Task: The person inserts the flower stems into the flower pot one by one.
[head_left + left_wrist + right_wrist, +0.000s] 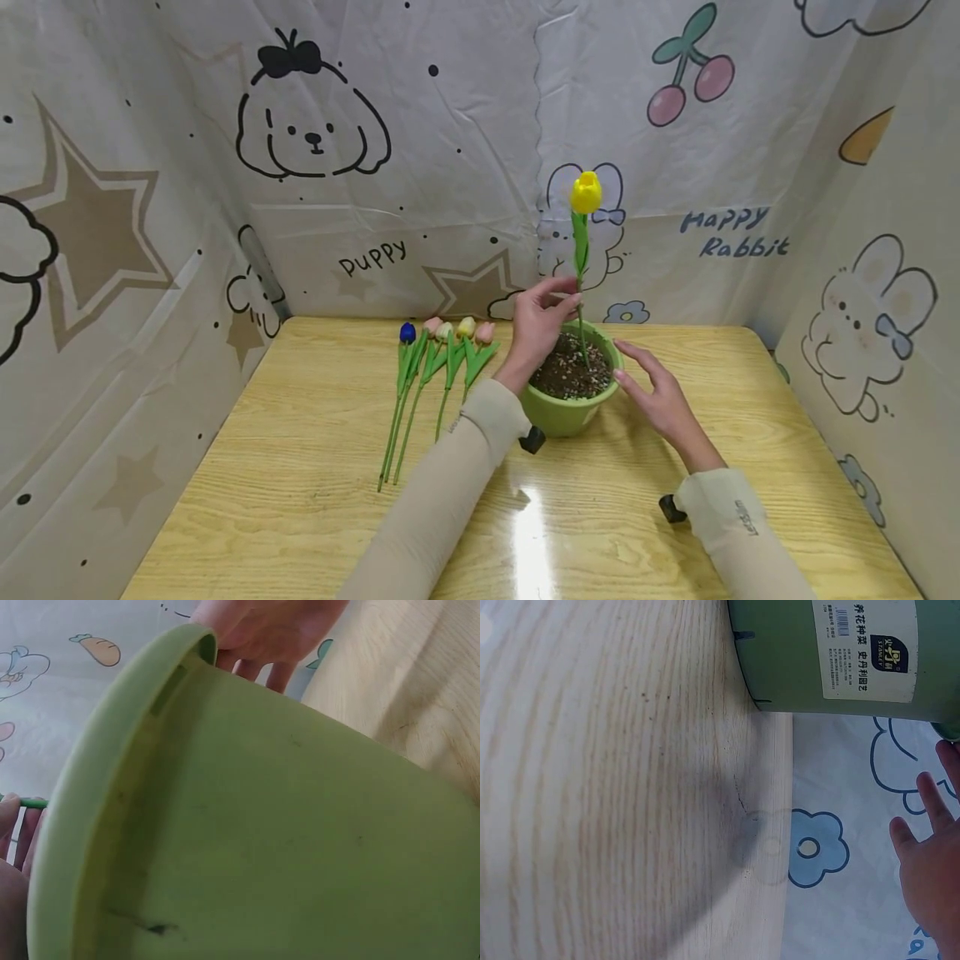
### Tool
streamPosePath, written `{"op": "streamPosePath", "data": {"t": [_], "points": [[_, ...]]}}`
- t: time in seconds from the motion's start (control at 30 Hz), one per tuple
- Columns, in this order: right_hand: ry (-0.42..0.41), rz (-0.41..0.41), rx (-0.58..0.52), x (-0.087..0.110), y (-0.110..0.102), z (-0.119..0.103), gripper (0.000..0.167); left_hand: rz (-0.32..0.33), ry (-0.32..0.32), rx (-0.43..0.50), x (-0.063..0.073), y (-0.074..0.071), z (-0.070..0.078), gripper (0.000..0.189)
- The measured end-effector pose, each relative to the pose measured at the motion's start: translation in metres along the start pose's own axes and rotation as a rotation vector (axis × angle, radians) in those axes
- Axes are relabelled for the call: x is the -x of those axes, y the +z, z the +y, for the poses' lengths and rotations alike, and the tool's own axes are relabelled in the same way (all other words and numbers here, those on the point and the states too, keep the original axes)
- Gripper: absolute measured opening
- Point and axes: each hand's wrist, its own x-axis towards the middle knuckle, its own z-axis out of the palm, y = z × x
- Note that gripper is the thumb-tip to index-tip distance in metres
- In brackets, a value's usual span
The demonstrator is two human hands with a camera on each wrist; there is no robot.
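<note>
A yellow artificial tulip (586, 193) stands upright in the dark soil (564, 373) of a light green flower pot (562, 412). My left hand (542, 321) pinches its green stem between thumb and fingers, above the soil. At the pot's right rim, my right hand (660, 392) touches the edge with its fingers extended. In the left wrist view the pot's wall (300, 825) fills most of the picture, and only part of the left hand (13, 862) shows. The right wrist view shows a white label (866, 649) on the pot and the right hand (934, 862) beside it.
Left of the pot, several artificial tulips lie on the wooden table (300, 417), among them a blue tulip (407, 333) and a pink tulip (484, 333). A printed cloth (465, 108) hangs behind the table and along both sides.
</note>
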Motion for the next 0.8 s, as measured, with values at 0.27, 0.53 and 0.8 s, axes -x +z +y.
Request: {"op": "streamPosePath", "data": {"t": [0.27, 0.53, 0.8], "points": [[0.008, -0.007, -0.004, 0.0003, 0.0001, 0.0006, 0.053, -0.025, 0.017, -0.016, 0.0014, -0.0002, -0.0036, 0.025], [0.005, -0.011, -0.013, 0.0003, -0.0012, 0.0015, 0.053, -0.052, 0.058, -0.083, 0.0026, 0.0014, -0.0042, 0.023], [-0.001, -0.015, -0.027, -0.0004, -0.0006, 0.002, 0.054, -0.085, 0.157, -0.187, -0.001, -0.0021, -0.0036, 0.021]]}}
